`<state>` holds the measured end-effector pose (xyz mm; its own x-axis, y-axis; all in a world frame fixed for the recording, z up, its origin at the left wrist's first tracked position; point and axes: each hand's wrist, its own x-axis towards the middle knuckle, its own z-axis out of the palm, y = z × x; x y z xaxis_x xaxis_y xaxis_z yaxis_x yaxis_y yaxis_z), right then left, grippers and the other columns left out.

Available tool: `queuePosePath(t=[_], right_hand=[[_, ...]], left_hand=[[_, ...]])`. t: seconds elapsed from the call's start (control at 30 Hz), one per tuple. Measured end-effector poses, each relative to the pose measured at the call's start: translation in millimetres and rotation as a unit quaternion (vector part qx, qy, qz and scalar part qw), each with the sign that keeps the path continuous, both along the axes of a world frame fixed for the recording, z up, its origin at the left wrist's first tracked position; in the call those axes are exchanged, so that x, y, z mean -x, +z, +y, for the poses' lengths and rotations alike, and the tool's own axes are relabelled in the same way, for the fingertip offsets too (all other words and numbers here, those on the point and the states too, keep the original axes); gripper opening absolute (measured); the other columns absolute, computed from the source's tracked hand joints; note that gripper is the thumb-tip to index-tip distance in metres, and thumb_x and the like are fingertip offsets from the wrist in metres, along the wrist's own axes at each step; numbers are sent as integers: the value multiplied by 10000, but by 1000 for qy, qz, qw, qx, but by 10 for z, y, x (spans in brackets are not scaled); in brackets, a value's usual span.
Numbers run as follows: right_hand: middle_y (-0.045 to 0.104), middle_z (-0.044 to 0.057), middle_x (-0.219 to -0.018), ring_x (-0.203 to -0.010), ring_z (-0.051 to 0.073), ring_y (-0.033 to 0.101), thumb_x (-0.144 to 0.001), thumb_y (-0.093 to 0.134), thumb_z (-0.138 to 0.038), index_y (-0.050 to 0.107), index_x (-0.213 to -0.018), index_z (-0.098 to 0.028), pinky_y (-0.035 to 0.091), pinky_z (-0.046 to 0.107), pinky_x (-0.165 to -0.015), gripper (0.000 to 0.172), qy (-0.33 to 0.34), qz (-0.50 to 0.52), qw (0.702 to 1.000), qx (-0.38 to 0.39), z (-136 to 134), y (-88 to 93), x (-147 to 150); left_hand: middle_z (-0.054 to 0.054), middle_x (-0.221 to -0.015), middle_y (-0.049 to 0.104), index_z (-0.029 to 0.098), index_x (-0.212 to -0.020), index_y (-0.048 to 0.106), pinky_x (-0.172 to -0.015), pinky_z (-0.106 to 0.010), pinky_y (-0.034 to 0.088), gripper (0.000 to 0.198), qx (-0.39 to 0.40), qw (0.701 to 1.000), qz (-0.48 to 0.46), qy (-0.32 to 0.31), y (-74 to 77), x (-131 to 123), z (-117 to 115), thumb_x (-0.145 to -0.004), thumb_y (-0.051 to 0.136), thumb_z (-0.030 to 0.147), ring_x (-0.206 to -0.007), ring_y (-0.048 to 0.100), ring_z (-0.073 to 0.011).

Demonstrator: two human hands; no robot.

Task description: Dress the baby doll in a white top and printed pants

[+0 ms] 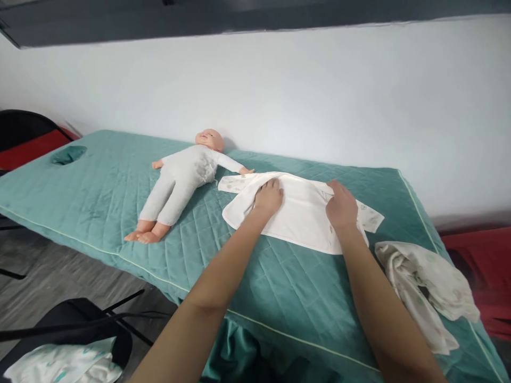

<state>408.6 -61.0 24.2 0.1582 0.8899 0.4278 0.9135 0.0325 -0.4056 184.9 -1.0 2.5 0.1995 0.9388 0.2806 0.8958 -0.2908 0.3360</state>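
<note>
A white baby garment [301, 213] lies spread flat on the teal quilted table [120, 175]. My left hand [268, 197] rests palm down on the garment's left part, fingers together and flat. My right hand [341, 205] presses on its right part, fingers curled at the upper edge of the cloth. A baby doll [181, 178] in a light grey suit lies on its back to the left of the garment, one arm touching the cloth's corner.
A crumpled patterned white cloth [427, 290] lies at the table's right edge. A face hole [67, 154] is in the table's far left end. Black chairs stand at left, one [72, 330] holding a printed cloth. A white wall runs behind.
</note>
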Motion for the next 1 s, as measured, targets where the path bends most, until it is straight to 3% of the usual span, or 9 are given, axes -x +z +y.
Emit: queuePosePath(t=[0.13,0.33,0.47,0.57,0.67,0.8,1.0], right_hand=[[627,79,-1394,-1315,255,559,-816,325,-36,641,-1277,-189,459,445,-1093,579,-20,40,999,-26,45,-28,-80],[611,98,-1404,-1352,246,527,-883,320,-111,654,-1204,-199,436,465,-1122,471,-23,46,997,-51,-5,112,15],[547,110,-1474,-1406,237,467,-957,395,-257,578,-1307,-212,356,465,-1196,397,100,60,992,-49,-144,102,477],[450,160,-1557,-1480,293,367,-944,491,-353,475,-1426,-165,268,533,-1227,517,166,53,984,46,-160,-80,759],[389,209,-1587,-1510,350,290,-934,512,-396,413,-1469,-119,177,599,-1228,611,95,15,990,108,-24,-254,749],[465,245,-1506,-1430,373,385,-911,508,-409,415,-1458,-72,236,577,-1201,649,-1,18,993,117,222,-292,499],[452,232,-1498,-1362,400,428,-940,445,-410,376,-1518,-106,308,580,-1150,656,-28,-9,994,108,234,-230,456]], left_hand=[[-217,-1477,477,160,-1513,389,-1072,-541,458,619,-76,996,-27,31,3,12,-24,-905,501,162,-1371,470,-377],[-191,-1448,475,220,-1472,454,-1004,-527,498,595,-56,998,-25,24,27,35,-51,-884,491,137,-1291,511,-377],[-203,-1468,468,181,-1485,440,-1008,-535,500,601,-39,999,-28,13,21,39,-38,-887,487,144,-1307,499,-382],[-210,-1509,441,165,-1505,417,-1039,-539,485,615,-45,999,-29,-4,-4,47,-40,-894,490,156,-1370,449,-389],[-199,-1524,440,184,-1511,413,-1056,-535,481,601,-48,998,-34,-19,-27,60,-39,-913,470,162,-1401,427,-374],[-215,-1499,450,156,-1490,435,-1028,-551,497,585,-38,999,-35,-14,-21,67,-42,-906,480,168,-1352,468,-390],[-215,-1490,441,155,-1466,452,-1008,-537,511,582,-50,998,-43,12,2,44,-68,-887,512,166,-1323,487,-391]])
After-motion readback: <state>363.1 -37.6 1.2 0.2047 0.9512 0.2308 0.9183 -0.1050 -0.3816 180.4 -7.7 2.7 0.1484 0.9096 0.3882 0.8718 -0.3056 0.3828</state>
